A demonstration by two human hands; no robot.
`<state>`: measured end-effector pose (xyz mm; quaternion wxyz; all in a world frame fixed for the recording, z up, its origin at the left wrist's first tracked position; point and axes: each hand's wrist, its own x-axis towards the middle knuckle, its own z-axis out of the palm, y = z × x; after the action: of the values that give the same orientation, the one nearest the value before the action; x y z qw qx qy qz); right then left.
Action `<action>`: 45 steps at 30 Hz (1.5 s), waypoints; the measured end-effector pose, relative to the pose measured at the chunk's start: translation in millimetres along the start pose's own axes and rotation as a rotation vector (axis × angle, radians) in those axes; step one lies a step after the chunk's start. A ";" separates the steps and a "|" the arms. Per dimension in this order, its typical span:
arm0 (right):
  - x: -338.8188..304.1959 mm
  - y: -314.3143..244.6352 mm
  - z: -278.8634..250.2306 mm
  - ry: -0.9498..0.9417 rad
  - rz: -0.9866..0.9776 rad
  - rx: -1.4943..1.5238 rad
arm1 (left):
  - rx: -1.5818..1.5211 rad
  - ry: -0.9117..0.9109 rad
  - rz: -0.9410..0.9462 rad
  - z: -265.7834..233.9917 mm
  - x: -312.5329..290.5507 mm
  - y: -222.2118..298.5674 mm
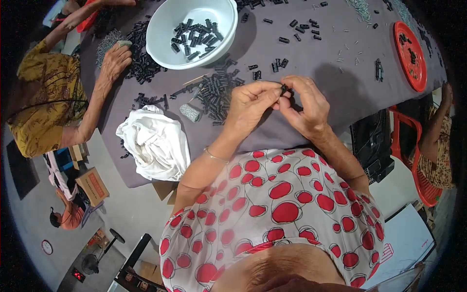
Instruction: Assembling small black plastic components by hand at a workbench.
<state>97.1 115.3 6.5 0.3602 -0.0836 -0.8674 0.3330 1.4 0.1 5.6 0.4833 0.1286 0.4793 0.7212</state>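
My left hand (253, 104) and my right hand (307, 106) meet above the near edge of the cloth-covered table. Their fingertips pinch a small black plastic piece (288, 91), partly hidden by the fingers. Just left of my left hand lies a heap of short black plastic tubes (216, 97). A small grey speckled bundle (189, 113) and a thin wooden stick (197, 78) lie by the heap. Beyond my hands, a few black pieces (257, 75) are scattered on the cloth. A white basin (153, 36) at the far left holds several more black tubes.
A crumpled white cloth (153, 141) sits on the table's near left corner. At the left, another person's hand (116, 61) rests by a dark pile of parts (143, 68). A red tray (423, 80) with dark pieces stands at the right, near a red chair (418, 170).
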 end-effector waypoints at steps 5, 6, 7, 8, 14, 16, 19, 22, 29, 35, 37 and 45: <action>-3.3 0.4 5.1 -0.006 -0.038 0.035 | -0.030 0.008 -0.004 -0.5 1.9 -2.6; -4.1 0.9 6.1 0.003 -0.055 0.035 | -0.031 0.009 -0.003 0.4 0.8 -1.4; -4.4 1.3 6.5 0.002 -0.054 0.035 | -0.023 0.034 0.000 2.3 -1.0 1.2; -4.5 1.7 6.6 -0.009 -0.072 0.020 | -0.014 0.059 0.003 3.5 -1.9 3.3; 3.7 -2.7 1.5 -0.059 -0.097 -0.059 | -0.050 0.078 -0.049 2.0 -1.1 7.1; 6.9 -3.9 -1.9 -0.082 -0.091 -0.105 | -0.080 0.064 -0.039 -0.3 0.3 2.7; 9.8 -6.6 -5.4 -0.172 -0.086 -0.221 | -0.083 0.070 -0.039 3.1 -1.6 6.7; 10.7 -10.8 -8.1 -0.197 -0.096 -0.288 | 0.001 0.084 -0.036 2.7 -1.9 7.1; 8.2 -10.7 -8.0 -0.238 -0.108 -0.319 | 0.099 0.090 -0.043 5.2 -1.6 8.0; 7.8 -5.3 -7.2 -0.179 -0.114 -0.297 | 0.103 0.056 -0.095 3.5 -3.1 12.8; 7.3 -1.3 -8.3 -0.164 -0.110 -0.295 | 0.136 0.057 -0.101 1.5 -2.0 9.3; 0.4 13.0 -5.3 -0.139 -0.170 -0.270 | 0.277 0.084 -0.104 3.6 -1.6 7.3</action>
<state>99.2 128.2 1.2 0.3119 -0.0345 -0.9309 0.1869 0.4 0.3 13.9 0.4771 0.1388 0.6001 0.6269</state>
